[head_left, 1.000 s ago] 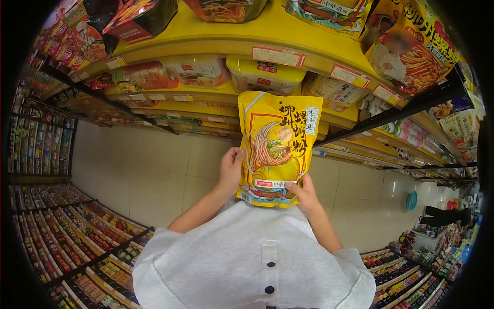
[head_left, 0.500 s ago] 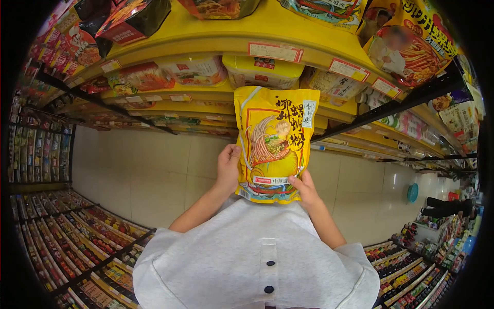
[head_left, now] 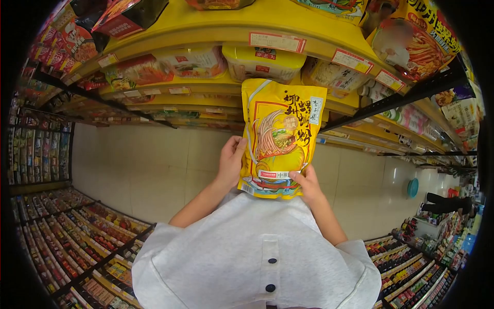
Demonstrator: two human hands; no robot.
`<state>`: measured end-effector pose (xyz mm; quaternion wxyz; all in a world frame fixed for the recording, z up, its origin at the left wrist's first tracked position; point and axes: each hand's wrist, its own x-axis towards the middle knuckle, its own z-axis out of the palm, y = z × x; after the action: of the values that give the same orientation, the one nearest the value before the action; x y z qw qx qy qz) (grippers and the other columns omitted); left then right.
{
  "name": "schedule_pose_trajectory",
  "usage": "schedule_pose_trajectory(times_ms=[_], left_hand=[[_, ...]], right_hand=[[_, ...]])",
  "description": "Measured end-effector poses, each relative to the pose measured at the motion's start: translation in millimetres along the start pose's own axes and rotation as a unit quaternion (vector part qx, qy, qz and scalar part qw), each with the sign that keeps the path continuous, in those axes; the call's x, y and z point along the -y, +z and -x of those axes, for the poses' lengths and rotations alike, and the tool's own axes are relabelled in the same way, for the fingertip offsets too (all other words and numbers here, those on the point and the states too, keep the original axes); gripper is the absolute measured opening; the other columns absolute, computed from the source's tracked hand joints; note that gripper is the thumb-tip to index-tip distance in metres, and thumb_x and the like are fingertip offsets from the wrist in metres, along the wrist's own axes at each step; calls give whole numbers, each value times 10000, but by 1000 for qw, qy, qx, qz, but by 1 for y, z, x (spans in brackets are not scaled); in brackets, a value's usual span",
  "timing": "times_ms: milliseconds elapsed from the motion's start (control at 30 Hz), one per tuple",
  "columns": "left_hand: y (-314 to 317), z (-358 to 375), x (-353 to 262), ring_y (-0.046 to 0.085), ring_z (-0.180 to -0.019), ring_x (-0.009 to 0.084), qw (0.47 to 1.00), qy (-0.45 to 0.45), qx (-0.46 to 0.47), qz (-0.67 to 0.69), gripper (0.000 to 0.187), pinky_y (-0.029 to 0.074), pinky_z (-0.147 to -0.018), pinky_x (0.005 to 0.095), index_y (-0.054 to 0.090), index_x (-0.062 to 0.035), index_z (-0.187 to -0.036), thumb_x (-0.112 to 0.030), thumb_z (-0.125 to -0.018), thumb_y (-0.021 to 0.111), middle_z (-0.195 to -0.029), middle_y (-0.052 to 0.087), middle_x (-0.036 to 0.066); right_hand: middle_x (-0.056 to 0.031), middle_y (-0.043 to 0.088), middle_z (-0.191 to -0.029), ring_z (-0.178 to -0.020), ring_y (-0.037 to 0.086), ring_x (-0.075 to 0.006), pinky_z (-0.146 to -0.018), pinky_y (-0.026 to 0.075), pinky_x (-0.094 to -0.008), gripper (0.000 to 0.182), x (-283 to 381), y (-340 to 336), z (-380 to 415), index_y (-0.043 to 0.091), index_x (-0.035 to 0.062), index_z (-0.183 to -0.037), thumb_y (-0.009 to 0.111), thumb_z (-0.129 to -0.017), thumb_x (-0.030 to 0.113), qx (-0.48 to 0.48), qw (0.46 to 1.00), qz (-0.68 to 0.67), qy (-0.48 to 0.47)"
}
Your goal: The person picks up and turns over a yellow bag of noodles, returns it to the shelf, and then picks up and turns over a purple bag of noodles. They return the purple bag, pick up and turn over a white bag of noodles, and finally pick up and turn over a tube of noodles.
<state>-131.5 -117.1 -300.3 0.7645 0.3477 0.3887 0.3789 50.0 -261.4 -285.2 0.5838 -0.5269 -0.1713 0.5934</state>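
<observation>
A yellow bag of instant noodles [head_left: 278,139], printed with a bowl of noodles and dark Chinese characters, is held upright before my chest, its front facing me. My left hand [head_left: 232,157] grips its left edge, thumb along the side and the other fingers partly hidden behind. On the lower right edge, my right hand [head_left: 307,184] pinches the bag with the thumb on the front; its remaining fingers are mostly out of sight. The bag tilts slightly to the right. Its top overlaps the shelf front in my view.
Yellow shelves [head_left: 206,38] ahead carry packaged noodles, including a yellow pack [head_left: 263,63] and a large noodle bag [head_left: 414,38]. Price tags [head_left: 278,42] line their edges. Racks of goods [head_left: 62,242] stand behind me. A person in dark clothes [head_left: 445,203] is far right, near a teal round object [head_left: 412,188].
The noodle bag has shifted slightly right and up and tilts a little more to the right. Both hands keep their hold on it.
</observation>
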Motion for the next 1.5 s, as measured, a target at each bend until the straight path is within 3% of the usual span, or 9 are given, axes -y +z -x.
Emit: schedule_pose_trajectory(times_ms=[133,400,600,667,800,867,1067,1300,1500], left_hand=[[8,8,-13,499,-823,54,998,-61,29,14,188,432,-749,212,504,-40,-1009,-225,-994,477,-897,542,-6],[3,19,-4,496,-875,49,992,-77,89,-43,206,425,-795,201,478,-32,-1097,-212,-996,472,-950,543,5],[8,29,-4,510,-1076,117,984,-59,123,-114,304,450,-862,251,441,-6,-1173,-151,-935,563,-1136,500,81],[14,35,-9,491,-1183,238,899,165,69,-399,474,487,-868,293,404,-36,-1283,-134,-875,625,-1298,431,144],[26,33,-16,440,-1230,358,818,234,146,-505,631,472,-921,365,330,-27,-1363,-179,-838,647,-1369,356,218],[34,39,-11,430,-1221,417,726,267,131,-620,685,455,-941,441,289,3,-1381,-215,-835,640,-1398,318,245],[46,42,-9,337,-1286,452,798,156,167,-558,793,380,-1015,471,151,15,-1434,-230,-848,625,-1433,221,285],[45,33,7,241,-1364,387,838,167,204,-477,917,282,-1090,441,4,-3,-1465,-215,-843,644,-1473,135,258],[45,25,12,119,-1420,321,919,124,297,-226,917,184,-1125,400,-38,-49,-1480,-542,-907,482,-1532,45,190]], right_hand=[[-112,568,-1190,-1075,560,-201,-926,454,-351,469,-3,-7,1,420,8,-1249,634,-834,56,6,996,-85,17],[-119,583,-1154,-1044,583,-208,-897,485,-354,444,-5,-16,1,442,11,-1221,648,-843,119,-53,997,-56,-7],[-127,577,-1162,-1042,587,-220,-889,493,-369,467,0,-15,3,430,11,-1236,642,-839,134,-44,996,-71,-14],[-124,584,-1155,-1034,588,-211,-889,491,-356,467,0,-15,3,435,11,-1234,652,-836,120,-57,997,-45,-31],[-119,586,-1146,-1019,590,-196,-884,487,-340,466,7,-10,6,438,7,-1231,660,-830,90,-88,994,20,-54],[-113,591,-1133,-1003,590,-182,-879,483,-327,466,9,-6,7,442,4,-1225,669,-824,71,-94,992,43,-65],[-84,615,-1077,-967,597,-146,-843,489,-289,397,10,1,4,479,-3,-1179,663,-828,32,-103,983,82,-125],[-94,603,-1106,-1005,579,-164,-865,480,-324,429,18,10,15,467,2,-1203,658,-819,24,-115,969,168,-139],[-200,554,-1152,-1021,588,-293,-856,475,-375,841,54,17,48,286,10,-1438,725,-750,211,7,921,337,-196]])
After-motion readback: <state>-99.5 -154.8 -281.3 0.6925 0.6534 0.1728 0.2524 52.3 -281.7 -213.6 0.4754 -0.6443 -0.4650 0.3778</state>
